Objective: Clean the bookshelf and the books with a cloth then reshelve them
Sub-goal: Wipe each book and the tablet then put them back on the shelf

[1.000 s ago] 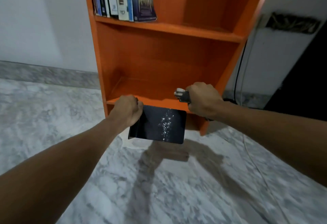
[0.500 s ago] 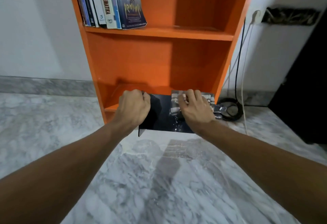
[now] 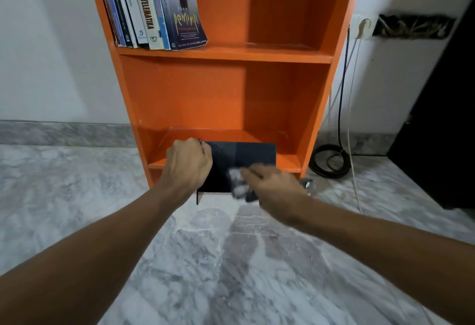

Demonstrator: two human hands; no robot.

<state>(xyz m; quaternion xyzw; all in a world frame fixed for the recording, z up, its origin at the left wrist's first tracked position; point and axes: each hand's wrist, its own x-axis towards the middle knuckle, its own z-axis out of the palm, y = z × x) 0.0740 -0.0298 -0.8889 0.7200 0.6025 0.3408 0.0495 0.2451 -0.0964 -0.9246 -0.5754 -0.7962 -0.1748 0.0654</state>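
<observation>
Two hands are at work low in front of the orange bookshelf (image 3: pixel 226 98). Your left hand (image 3: pixel 189 164) has its grip closed around the left edge of a dark book (image 3: pixel 241 160), holding it roughly flat in front of the bottom shelf's front lip. Your right hand (image 3: pixel 273 187) has its grip clamped on a bunched grey-and-white cloth (image 3: pixel 237 183), pressed against the cover's lower right part; that hand is motion-blurred, so its fingers can't be made out singly.

To wipe well, keep the left hold firm at the edge so the cover doesn't pivot, and run the cloth in long passes from your left hand outward to the free edge, so dust is pushed off rather than smeared. Flip the book for the other face, then do the edges before shelving it.

That cover looks smooth, slightly glossy and rigid, a flat rectangle on which pale dust would show plainly. Soft and crumpled, the cloth should mould to corners. Painted and sleek, the shelf boards have sharp inner corners where grime likely collects; the lower compartment stands bare. Several books (image 3: pixel 151 8) lean together on the upper shelf, left side. Below lies polished, veined marble floor (image 3: pixel 231 273).
</observation>
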